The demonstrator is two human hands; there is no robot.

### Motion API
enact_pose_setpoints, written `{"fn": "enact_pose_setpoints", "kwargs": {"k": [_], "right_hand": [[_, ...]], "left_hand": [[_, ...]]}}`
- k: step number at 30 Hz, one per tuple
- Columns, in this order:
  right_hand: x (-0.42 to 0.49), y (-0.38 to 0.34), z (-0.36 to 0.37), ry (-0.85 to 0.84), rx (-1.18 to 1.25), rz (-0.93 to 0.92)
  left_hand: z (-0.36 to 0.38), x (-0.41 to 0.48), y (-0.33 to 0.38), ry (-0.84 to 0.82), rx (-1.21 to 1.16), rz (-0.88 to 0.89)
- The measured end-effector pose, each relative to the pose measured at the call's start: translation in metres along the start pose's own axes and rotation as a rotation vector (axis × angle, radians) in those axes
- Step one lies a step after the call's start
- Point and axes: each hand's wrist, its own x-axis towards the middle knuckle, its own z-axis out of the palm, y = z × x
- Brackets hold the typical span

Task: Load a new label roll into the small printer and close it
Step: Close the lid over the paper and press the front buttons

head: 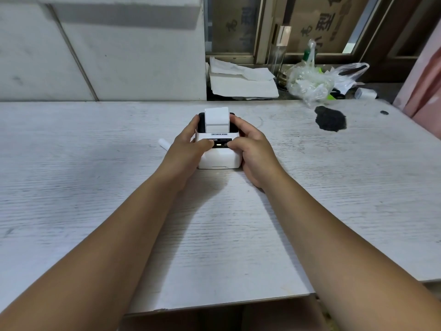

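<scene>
While both bare forearms reach forward over the white wood-grain table (95,187), the 2 hands close around a small white printer (216,151) that sits on the tabletop near its middle. The left hand (188,149) wraps the printer's left side, its fingers reaching up along the far left corner and its thumb (205,144) lying across the dark strip on the front top. The right hand (255,149) cups the right side in the same way, fingers curled at the far right corner and thumb tip (232,145) pressed onto the right end of that strip. Between the 2 thumbs a small light (218,145) glows on the strip.

A white label (217,119) stands up out of the printer's top at the back, framed by the black opening around it. Whether the lid is fully latched cannot be told.

Just left of the left hand, a small white cylinder (164,143) lies on the table, partly hidden by the wrist. Farther back on the right, a dark patch (330,120) marks the tabletop. Beyond the table's far edge lie a stack of white paper (241,82) and a crumpled clear plastic bag (312,84).
</scene>
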Motion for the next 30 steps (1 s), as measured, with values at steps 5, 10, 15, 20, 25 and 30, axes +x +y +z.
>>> {"fn": "enact_pose_setpoints", "kwargs": {"k": [5,10,15,20,25,30], "right_hand": [[-0.0004,0.0006,0.0004,-0.010,-0.030,-0.025],[-0.0007,-0.0001,0.0011,-0.008,-0.051,-0.027],[0.0003,0.0005,0.0006,-0.014,-0.047,-0.028],[0.0005,0.0011,0.0007,-0.021,-0.035,-0.030],[0.0012,0.0018,0.0012,0.000,-0.049,-0.026],[0.0005,0.0021,0.0015,0.015,-0.067,-0.042]], "left_hand": [[-0.0028,0.0012,-0.0005,-0.007,0.009,0.012],[-0.0021,0.0006,0.0002,-0.017,0.010,0.025],[-0.0017,0.0016,-0.0003,0.008,0.015,0.010],[-0.0026,0.0011,-0.0002,0.003,0.026,-0.002],[-0.0026,0.0015,-0.0007,0.001,0.002,-0.004],[-0.0011,0.0022,-0.0011,0.033,-0.062,-0.057]]}}
